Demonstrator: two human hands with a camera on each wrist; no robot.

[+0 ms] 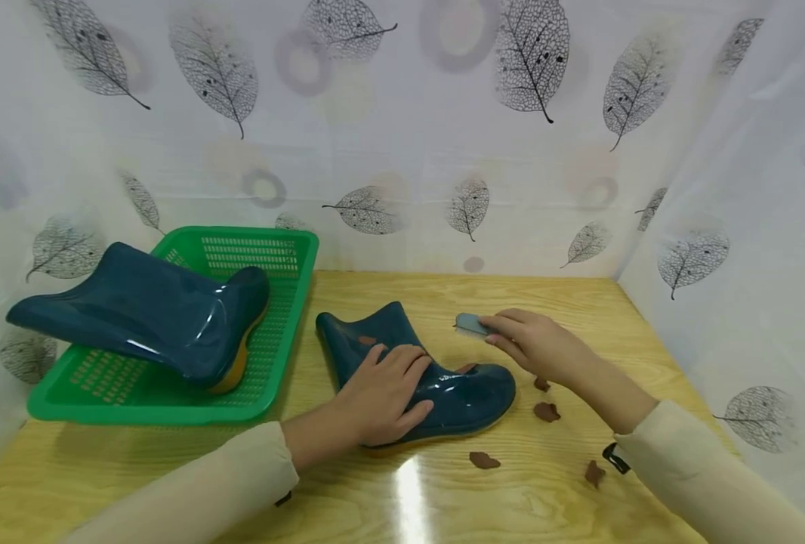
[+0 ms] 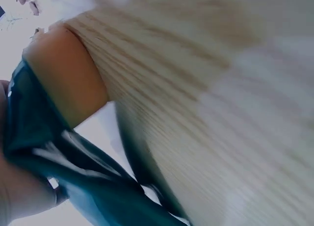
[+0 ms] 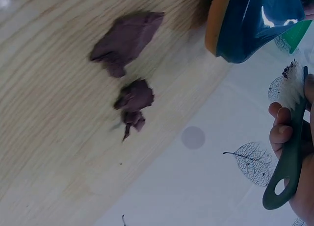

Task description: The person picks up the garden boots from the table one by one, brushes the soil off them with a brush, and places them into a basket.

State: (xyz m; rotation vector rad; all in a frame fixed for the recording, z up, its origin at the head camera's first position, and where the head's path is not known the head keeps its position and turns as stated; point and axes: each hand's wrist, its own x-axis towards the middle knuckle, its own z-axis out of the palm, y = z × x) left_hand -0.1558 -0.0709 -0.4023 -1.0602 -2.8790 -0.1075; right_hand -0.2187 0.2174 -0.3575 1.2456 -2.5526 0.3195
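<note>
A dark blue rubber boot with a tan sole lies on its side on the wooden table, toe to the right. My left hand holds it across the ankle, fingers over the upper and thumb toward the sole. Two brown flakes cling to the boot, one on the shaft and one near the instep. In my right hand is a small brush, raised beyond the toe and apart from the boot. The right wrist view shows the brush with its green holed handle and white bristles, dark bits at their tip.
A green plastic basket stands at the left, with a second blue boot lying in it across the rim. Several brown flakes are scattered on the table at the right. Leaf-patterned white sheeting encloses the back and sides.
</note>
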